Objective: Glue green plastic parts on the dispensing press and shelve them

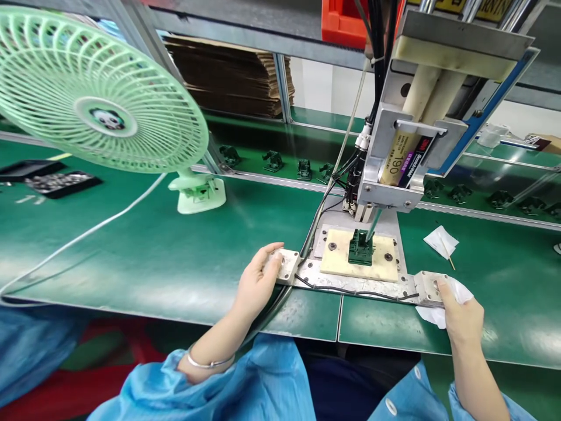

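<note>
My left hand (258, 282) grips the left metal button block (291, 264), its thumb on the top face and its fingers around the far side. Around the right button block (426, 287) my right hand (465, 320) is closed, thumb pressing on top; a crumpled white tissue (432, 316) lies under and behind this hand. Between the blocks, a dark green plastic part (358, 252) sits on a cream fixture plate (337, 262). A thin nozzle (375, 223) reaches down to its upper right side from the glue cartridge (398, 153) in the machine.
A pale green fan (162, 111) stands at left, its white cable (103, 225) crossing the bench. Black trays of small metal parts (61, 182) lie far left. Several green parts (272, 161) line the back channel. Right of the machine lies a white wipe (439, 241) with a stick (447, 255).
</note>
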Motion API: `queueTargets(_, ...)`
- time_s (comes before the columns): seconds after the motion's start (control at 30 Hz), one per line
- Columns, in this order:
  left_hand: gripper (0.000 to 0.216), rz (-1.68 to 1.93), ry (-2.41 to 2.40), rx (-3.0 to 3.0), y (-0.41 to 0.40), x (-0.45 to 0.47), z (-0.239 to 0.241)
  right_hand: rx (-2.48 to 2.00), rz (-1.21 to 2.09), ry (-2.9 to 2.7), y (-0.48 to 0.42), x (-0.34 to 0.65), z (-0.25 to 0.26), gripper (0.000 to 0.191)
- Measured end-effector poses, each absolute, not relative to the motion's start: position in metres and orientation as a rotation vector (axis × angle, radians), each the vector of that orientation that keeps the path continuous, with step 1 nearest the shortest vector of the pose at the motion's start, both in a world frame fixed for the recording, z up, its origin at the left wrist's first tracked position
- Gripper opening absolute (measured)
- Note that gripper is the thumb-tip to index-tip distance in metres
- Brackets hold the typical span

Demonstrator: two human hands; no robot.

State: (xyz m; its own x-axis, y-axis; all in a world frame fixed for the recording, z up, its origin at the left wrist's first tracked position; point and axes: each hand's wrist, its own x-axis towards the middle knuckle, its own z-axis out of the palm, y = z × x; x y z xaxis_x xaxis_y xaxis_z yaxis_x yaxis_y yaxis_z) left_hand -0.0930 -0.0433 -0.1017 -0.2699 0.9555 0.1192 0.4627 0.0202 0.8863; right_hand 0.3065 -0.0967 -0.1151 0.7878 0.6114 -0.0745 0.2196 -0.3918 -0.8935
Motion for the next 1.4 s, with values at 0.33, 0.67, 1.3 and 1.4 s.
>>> queueTargets(0.33,0.047,1.224,1.768,1.461,-0.0430,-0.0908,-0.0993,-1.956,0.430,-0.670,-0.0990,0.3106,-0.1222,0.065)
queueTargets(0.67,0.043,1.261,1.712,1.437,-0.0421,-0.0906,-0.0981,-1.961,0.418,-0.680,-0.0969,0.3091,-0.1196,0.068)
queueTargets(1.3,0.048,1.286,1.689,1.337,-0.0423,-0.0916,-0.1016,-1.943,0.417,-0.674,-0.0994,0.3089,-0.1189,0.067)
queueTargets(1.4,0.048,1.283,1.694,1.342,-0.0419,-0.0921,-0.1024,-1.948,0.426,-0.678,-0.0993,0.3110,-0.1219,0.068)
